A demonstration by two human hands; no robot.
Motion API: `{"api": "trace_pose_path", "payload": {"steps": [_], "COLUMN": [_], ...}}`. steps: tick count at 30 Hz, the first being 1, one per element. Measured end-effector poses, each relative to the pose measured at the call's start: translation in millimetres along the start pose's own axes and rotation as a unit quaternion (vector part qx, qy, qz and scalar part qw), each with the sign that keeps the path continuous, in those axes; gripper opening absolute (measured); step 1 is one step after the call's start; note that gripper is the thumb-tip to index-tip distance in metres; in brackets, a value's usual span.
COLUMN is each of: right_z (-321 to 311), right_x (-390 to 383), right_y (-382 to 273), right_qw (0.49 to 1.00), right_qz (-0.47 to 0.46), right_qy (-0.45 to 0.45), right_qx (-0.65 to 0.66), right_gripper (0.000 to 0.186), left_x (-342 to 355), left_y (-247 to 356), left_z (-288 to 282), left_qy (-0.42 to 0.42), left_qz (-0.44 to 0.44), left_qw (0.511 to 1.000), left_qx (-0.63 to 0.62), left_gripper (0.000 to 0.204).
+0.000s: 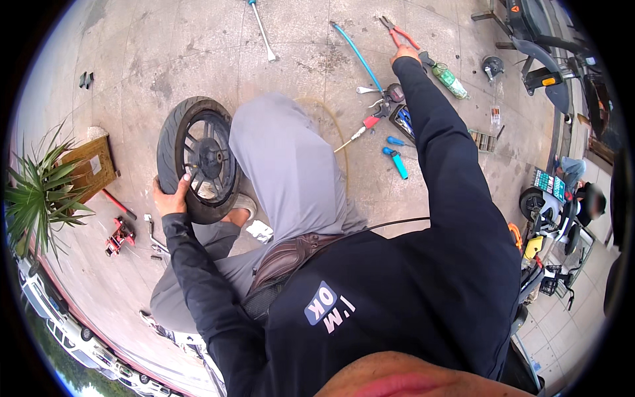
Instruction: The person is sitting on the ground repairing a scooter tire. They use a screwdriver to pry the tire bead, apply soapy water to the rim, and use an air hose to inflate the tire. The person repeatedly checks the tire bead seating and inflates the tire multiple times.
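My left hand (170,196) grips the tread of a black scooter wheel with its tyre (195,159), which stands upright on the concrete beside my bent grey-trousered leg (284,172). My right arm in a dark sleeve stretches far forward. My right hand (405,53) sits at the red handles of a pair of pliers (399,33) lying on the ground. The hand is small in view, so its grip on the pliers is unclear.
Blue hose (357,54), long white-handled tool (262,32), green bottle (452,78), open tool case (401,119), red-handled screwdriver (362,127) and blue tools (397,162) lie ahead. Red jack (119,235), wooden box (89,167) and plant (36,195) at left. Scooters (546,46) and a person (582,188) at right.
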State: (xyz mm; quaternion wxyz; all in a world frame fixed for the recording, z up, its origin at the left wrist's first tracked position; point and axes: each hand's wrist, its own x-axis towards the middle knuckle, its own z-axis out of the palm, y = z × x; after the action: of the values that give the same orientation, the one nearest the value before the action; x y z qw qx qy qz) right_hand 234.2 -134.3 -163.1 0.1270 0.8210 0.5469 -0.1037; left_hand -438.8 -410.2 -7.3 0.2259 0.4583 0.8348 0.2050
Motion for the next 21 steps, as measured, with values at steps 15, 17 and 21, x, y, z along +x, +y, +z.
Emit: {"api": "trace_pose_path", "payload": {"steps": [15,17,21], "right_z": [58.2,14.3,-110.0], "right_x": [105.9,86.6,14.6], "right_y": [167.8,143.6,27.5], "right_qw": [0.978,0.981,0.911], "right_qz": [-0.059,-0.125,-0.238], "right_qy": [-0.008,0.07,0.128], "right_qx": [-0.2,-0.13,0.311], "right_gripper": [0.063,0.056,0.054], "left_x": [80.0,87.3,106.7], "left_y": [-50.4,-49.4,-38.4], "left_z": [-9.8,-7.1,-11.4], "left_qy": [0.023,0.03,-0.006], "left_qz": [-0.264,-0.185,-0.119], "left_qw": [0.958,0.982,0.985], "left_qx": [-0.106,-0.025,0.128], "left_gripper": [0.109,0.115,0.097]}}
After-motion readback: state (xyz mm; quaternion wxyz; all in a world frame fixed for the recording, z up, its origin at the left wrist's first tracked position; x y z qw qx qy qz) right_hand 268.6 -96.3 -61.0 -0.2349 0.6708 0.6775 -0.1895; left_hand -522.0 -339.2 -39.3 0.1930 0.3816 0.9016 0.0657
